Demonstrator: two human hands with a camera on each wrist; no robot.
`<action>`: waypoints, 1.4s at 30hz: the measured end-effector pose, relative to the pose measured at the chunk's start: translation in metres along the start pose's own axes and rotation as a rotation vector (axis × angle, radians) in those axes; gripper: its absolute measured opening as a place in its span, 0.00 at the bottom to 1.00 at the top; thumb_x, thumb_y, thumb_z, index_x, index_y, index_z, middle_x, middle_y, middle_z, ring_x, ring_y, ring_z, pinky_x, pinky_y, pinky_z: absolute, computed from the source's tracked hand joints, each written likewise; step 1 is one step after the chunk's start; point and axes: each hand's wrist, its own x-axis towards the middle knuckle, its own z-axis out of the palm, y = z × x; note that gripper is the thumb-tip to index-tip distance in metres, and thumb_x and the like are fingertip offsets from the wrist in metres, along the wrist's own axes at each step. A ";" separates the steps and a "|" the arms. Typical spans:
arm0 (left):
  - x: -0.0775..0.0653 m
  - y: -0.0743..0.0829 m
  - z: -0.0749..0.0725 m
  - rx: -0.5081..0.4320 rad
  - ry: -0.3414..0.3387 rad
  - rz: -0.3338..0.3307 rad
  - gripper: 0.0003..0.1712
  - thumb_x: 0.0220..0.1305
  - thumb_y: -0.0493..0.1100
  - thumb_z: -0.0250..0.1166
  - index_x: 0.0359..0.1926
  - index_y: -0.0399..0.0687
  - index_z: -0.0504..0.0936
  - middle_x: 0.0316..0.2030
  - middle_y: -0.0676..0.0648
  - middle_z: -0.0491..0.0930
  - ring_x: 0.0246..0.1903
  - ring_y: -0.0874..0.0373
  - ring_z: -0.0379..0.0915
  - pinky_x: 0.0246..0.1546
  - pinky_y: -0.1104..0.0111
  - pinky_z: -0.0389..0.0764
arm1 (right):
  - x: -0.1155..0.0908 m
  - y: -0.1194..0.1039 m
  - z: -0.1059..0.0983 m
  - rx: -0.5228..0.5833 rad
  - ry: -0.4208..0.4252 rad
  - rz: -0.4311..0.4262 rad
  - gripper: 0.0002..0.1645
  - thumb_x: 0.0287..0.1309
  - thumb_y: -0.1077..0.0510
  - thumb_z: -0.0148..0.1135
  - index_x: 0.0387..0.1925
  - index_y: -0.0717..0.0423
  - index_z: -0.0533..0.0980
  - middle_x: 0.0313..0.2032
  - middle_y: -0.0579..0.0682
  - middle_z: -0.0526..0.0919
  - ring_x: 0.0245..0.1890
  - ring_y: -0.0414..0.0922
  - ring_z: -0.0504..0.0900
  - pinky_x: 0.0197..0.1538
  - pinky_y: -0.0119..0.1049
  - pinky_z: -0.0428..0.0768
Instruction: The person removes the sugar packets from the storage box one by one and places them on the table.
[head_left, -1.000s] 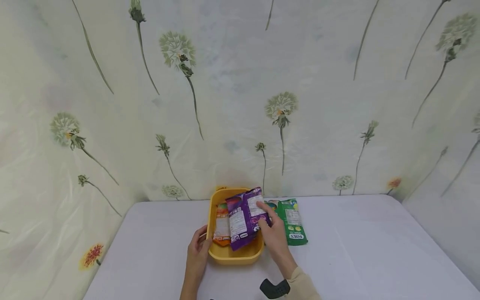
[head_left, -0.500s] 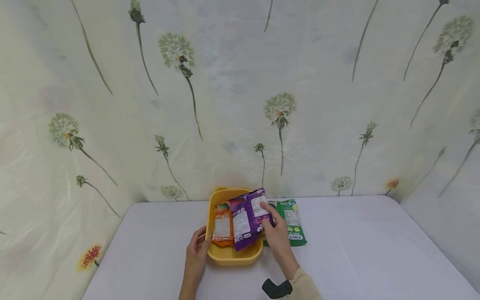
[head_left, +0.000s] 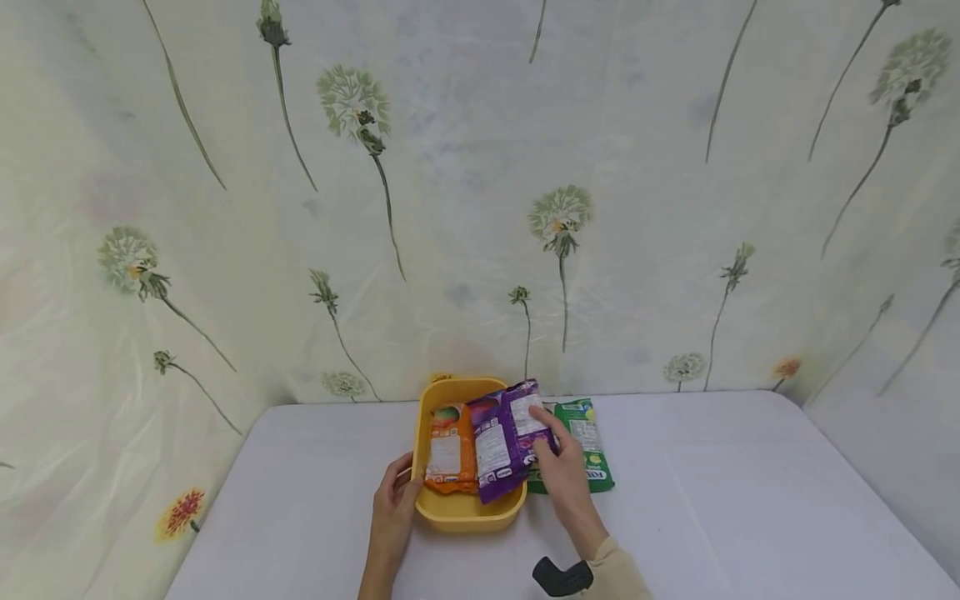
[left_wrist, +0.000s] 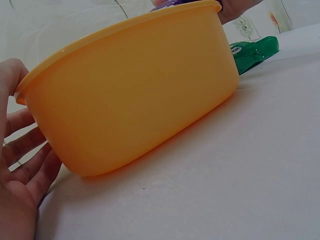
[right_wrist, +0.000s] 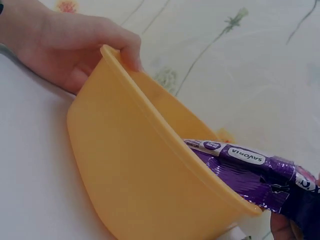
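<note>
A yellow plastic tub [head_left: 468, 523] stands on the white-covered table. My left hand [head_left: 392, 505] grips its left rim; in the right wrist view the thumb hooks over the rim, and in the left wrist view the fingers lie along the outer wall [left_wrist: 130, 95]. With my right hand [head_left: 567, 479] I pinch a purple snack packet [head_left: 497, 446] by its right side. The packet slants across the tub's right rim, its lower left part inside; the right wrist view shows its "SAVORIA" edge [right_wrist: 245, 156]. An orange packet [head_left: 447, 457] lies inside the tub, partly covered by the purple one.
A green packet [head_left: 594, 446] lies on the table just right of the tub, partly behind my right hand. The dandelion-print curtain [head_left: 465, 208] hangs along the table's back edge. A dark strap piece [head_left: 561, 577] is on my right wrist.
My right hand has moved slightly right with the purple packet, uncovering more of the orange packet. The left hand keeps its grip on the tub.
</note>
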 end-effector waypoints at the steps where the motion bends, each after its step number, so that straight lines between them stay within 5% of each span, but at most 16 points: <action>1: 0.000 0.000 0.000 0.001 -0.002 0.002 0.25 0.68 0.41 0.55 0.65 0.46 0.67 0.60 0.39 0.71 0.59 0.47 0.70 0.55 0.72 0.76 | 0.000 0.000 -0.001 0.000 0.001 0.001 0.29 0.62 0.63 0.46 0.61 0.34 0.69 0.69 0.43 0.62 0.41 0.41 0.70 0.21 0.27 0.67; 6: 0.002 0.000 0.001 -0.009 -0.004 -0.002 0.24 0.67 0.41 0.55 0.64 0.47 0.67 0.60 0.40 0.71 0.59 0.48 0.70 0.55 0.73 0.75 | 0.001 -0.001 -0.004 0.006 0.002 0.006 0.28 0.63 0.63 0.45 0.61 0.36 0.69 0.70 0.45 0.60 0.53 0.46 0.67 0.26 0.26 0.69; 10: 0.004 0.000 0.002 -0.011 -0.001 -0.007 0.24 0.67 0.41 0.56 0.63 0.47 0.68 0.60 0.41 0.71 0.59 0.48 0.70 0.56 0.71 0.75 | 0.003 -0.003 -0.007 -0.001 0.008 0.008 0.28 0.63 0.62 0.45 0.61 0.36 0.69 0.71 0.45 0.60 0.53 0.45 0.67 0.25 0.27 0.69; 18: 0.004 0.000 0.004 0.007 0.000 -0.001 0.24 0.67 0.42 0.56 0.63 0.47 0.69 0.60 0.41 0.71 0.58 0.48 0.71 0.55 0.69 0.77 | 0.004 -0.003 -0.015 -0.014 0.009 0.012 0.27 0.64 0.61 0.46 0.61 0.32 0.68 0.68 0.43 0.64 0.19 0.37 0.64 0.22 0.27 0.68; 32: 0.000 0.002 0.003 0.014 -0.006 -0.012 0.25 0.67 0.41 0.54 0.64 0.46 0.67 0.61 0.40 0.70 0.58 0.48 0.71 0.55 0.69 0.77 | 0.005 -0.003 -0.026 0.014 0.022 0.011 0.28 0.63 0.63 0.45 0.61 0.35 0.69 0.66 0.44 0.66 0.15 0.35 0.59 0.20 0.27 0.65; 36: 0.000 0.001 0.002 0.023 0.009 -0.015 0.24 0.67 0.40 0.55 0.64 0.46 0.68 0.60 0.40 0.71 0.57 0.48 0.72 0.54 0.70 0.77 | 0.006 -0.004 -0.028 -0.003 0.038 0.011 0.29 0.62 0.63 0.45 0.60 0.34 0.70 0.65 0.44 0.67 0.24 0.38 0.66 0.26 0.27 0.69; 39: 0.001 0.000 0.002 0.020 0.019 -0.020 0.24 0.66 0.39 0.55 0.63 0.47 0.69 0.59 0.41 0.72 0.57 0.49 0.72 0.53 0.70 0.77 | 0.007 -0.005 -0.031 -0.008 0.037 0.002 0.29 0.62 0.63 0.45 0.61 0.35 0.70 0.67 0.44 0.65 0.48 0.42 0.73 0.47 0.33 0.77; 42: 0.001 -0.001 0.001 0.022 0.026 -0.027 0.23 0.66 0.39 0.55 0.62 0.49 0.69 0.59 0.43 0.73 0.57 0.50 0.72 0.54 0.70 0.77 | 0.009 -0.004 -0.033 0.008 0.035 -0.005 0.28 0.63 0.63 0.44 0.61 0.38 0.70 0.68 0.43 0.64 0.68 0.45 0.61 0.67 0.45 0.66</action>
